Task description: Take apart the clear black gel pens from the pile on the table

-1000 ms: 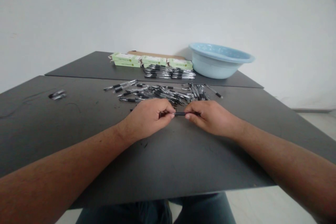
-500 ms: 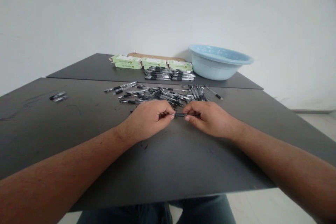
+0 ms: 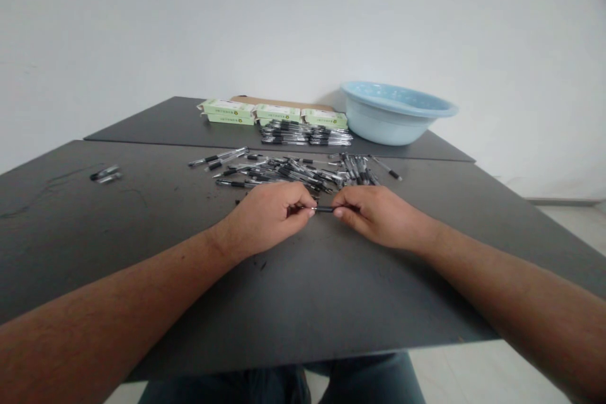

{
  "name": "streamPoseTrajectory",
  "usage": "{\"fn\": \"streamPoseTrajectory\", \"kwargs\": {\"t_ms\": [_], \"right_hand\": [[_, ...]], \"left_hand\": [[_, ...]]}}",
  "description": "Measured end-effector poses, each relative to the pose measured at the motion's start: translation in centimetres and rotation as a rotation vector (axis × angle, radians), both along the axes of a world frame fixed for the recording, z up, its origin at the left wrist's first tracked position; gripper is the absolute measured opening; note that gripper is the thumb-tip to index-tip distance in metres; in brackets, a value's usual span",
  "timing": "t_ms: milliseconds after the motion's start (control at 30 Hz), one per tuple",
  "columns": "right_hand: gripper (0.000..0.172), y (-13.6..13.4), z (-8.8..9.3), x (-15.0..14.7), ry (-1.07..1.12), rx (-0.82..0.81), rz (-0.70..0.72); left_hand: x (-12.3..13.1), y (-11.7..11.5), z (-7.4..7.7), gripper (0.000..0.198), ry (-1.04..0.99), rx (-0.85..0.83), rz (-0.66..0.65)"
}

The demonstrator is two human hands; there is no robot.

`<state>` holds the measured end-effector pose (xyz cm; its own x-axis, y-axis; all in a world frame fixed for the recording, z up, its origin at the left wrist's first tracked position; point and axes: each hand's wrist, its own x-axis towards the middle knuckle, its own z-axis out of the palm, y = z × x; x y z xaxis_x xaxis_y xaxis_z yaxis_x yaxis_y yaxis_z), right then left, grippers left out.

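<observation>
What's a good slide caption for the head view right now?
Left hand and right hand hold a pen before scattered pens, blue basin behind.

Printed cartons at the back of the table; from where I stand, no word or number can be read. Left stack: the upper left green carton (image 3: 222,111) and lower left green carton (image 3: 220,119) each carry on the front a row of tiny dark characters (image 3: 231,112), too small to make out, with a small yellow-and-dark emblem (image 3: 240,112) at its right. Centre: the upper middle green carton (image 3: 266,113) bears a similar row and emblem. Right: the right-hand green carton (image 3: 312,118) likewise. Faint print on the pale upper faces is too blurred to decipher.
</observation>
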<state>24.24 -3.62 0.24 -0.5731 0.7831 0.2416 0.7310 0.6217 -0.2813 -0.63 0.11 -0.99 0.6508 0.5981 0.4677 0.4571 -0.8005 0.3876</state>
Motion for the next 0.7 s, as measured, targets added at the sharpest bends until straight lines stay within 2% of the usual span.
{"fn": "streamPoseTrajectory", "kwargs": {"t_ms": [167,300,467,600,700], "right_hand": [[0.015,0.0,-0.01,-0.07,0.032,-0.015,-0.034],[0.016,-0.02,0.01,-0.06,-0.025,-0.031,0.013],[0.015,-0.05,-0.03,-0.01,0.058,-0.041,-0.039],[0.014,0.03,-0.11,-0.03,-0.012,-0.022,0.01],[0.015,0.06,-0.21,-0.04,0.027,-0.04,-0.007]], "left_hand": [[0.01,-0.05,-0.04,0.01,-0.008,-0.001,0.007],[-0.02,0.04,-0.1,0.01,-0.012,0.009,-0.004],[-0.02,0.11,-0.06,0.011,-0.008,-0.001,0.001],[0.02,0.11,-0.06,0.01,-0.004,-0.005,-0.004],[0.02,0.08,-0.06,0.01,-0.012,-0.003,0.002]]}}
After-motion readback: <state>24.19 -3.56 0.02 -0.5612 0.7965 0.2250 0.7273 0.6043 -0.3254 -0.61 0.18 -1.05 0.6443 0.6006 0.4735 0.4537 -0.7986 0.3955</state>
